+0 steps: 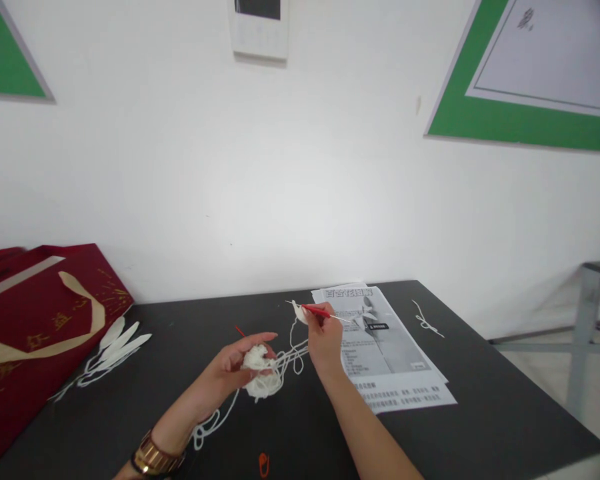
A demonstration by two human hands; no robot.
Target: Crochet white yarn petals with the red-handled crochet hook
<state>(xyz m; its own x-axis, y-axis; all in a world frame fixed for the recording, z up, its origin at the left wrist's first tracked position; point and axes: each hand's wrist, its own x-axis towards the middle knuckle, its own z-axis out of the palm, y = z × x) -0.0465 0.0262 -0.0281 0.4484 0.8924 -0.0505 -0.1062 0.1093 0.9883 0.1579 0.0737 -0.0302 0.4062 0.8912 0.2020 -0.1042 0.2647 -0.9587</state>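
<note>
A loose ball of white yarn rests in my left hand, its fingers curled round the near side. In my right hand is a crochet hook with a red handle, its thin metal tip pointing left. A small white crocheted piece is pinched at the fingertips of that same hand, close to the hook. Several yarn strands run between the ball and my right hand. One strand loops down below my left wrist onto the dark table.
Printed sheets lie right of my right hand. Farther right is a short knotted piece of white yarn. Finished-looking white leaf-shaped pieces lie left, beside a dark red gift bag. An orange stitch marker sits near the front; a wall stands behind.
</note>
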